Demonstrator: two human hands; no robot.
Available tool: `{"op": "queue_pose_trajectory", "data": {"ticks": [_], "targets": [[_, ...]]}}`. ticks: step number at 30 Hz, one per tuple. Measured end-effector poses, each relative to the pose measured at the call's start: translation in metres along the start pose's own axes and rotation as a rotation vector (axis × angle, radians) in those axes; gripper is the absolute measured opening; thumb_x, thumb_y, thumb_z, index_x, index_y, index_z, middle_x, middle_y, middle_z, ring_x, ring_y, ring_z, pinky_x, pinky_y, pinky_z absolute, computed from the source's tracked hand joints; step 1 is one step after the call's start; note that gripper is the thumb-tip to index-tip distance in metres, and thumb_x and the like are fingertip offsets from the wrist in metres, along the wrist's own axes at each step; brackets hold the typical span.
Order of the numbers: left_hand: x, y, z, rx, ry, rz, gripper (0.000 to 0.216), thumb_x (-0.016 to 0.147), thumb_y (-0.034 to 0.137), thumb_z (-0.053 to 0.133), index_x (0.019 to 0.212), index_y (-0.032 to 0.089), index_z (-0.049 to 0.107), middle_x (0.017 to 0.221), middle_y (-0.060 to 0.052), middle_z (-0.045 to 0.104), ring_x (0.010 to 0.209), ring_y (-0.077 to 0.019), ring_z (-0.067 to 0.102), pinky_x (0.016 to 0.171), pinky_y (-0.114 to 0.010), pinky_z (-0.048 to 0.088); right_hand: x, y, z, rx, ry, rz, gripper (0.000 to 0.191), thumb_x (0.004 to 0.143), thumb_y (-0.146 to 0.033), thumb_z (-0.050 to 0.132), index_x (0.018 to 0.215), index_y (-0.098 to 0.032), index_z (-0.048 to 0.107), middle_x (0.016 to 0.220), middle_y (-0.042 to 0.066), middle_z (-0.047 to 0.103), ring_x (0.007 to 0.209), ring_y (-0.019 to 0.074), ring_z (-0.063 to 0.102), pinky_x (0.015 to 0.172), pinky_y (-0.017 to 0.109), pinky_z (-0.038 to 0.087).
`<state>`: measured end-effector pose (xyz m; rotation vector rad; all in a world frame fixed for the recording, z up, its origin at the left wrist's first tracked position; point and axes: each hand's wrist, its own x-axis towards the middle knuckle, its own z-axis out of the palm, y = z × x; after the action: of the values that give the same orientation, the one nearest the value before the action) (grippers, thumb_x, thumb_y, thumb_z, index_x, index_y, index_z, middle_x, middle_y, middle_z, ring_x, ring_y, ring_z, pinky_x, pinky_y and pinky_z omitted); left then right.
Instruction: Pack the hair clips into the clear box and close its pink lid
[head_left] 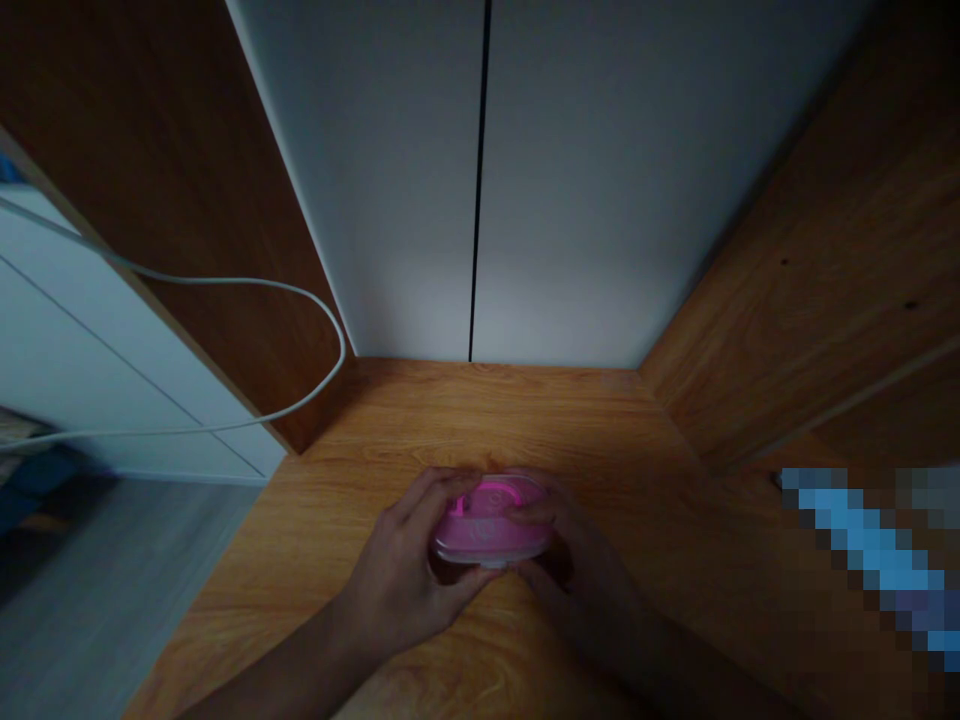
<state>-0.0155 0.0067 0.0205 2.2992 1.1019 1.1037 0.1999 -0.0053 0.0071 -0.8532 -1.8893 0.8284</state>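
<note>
I see the left hand (394, 575) and right hand (589, 580) both gripping the pink container (487, 532), which could slip toward the desk (322, 530) if their thumbs press unevenly.

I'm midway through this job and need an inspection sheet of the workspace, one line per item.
Surface: wooden surface, grain visible, dim light.
Job's things: pink container with a brighter pink loop on top; whether it touches the surface cannot be told.
Clutter: pixelated blue patch at the right, not identifiable.
Grip: left hand and right hand hold the container from opposite sides, thumbs at the near edge.
Cables: white cable loops in from the left edge, apart from both hands.
Surroundings: white panels behind, wooden side panel at right, grey floor at lower left.
</note>
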Motion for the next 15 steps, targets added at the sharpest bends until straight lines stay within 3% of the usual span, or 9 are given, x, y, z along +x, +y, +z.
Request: {"op": "queue_pose_trajectory", "data": {"ticks": [15], "targets": [[-0.0009, 0.0018, 0.0019, -0.033, 0.034, 0.007, 0.054, 0.079, 0.031, 0.076, 0.126, 0.022, 0.051, 0.118, -0.011, 0.063, 0.108, -0.0251, 0.062, 0.09, -0.038, 0.056, -0.0004, 0.0012, -0.0014, -0.085, 0.008, -0.005, 0.039, 0.086, -0.009, 0.06, 0.118, -0.029, 0.049, 0.136, 0.009, 0.052, 0.131, 0.0252, 0.049, 0.106, 0.045, 0.047]]}}
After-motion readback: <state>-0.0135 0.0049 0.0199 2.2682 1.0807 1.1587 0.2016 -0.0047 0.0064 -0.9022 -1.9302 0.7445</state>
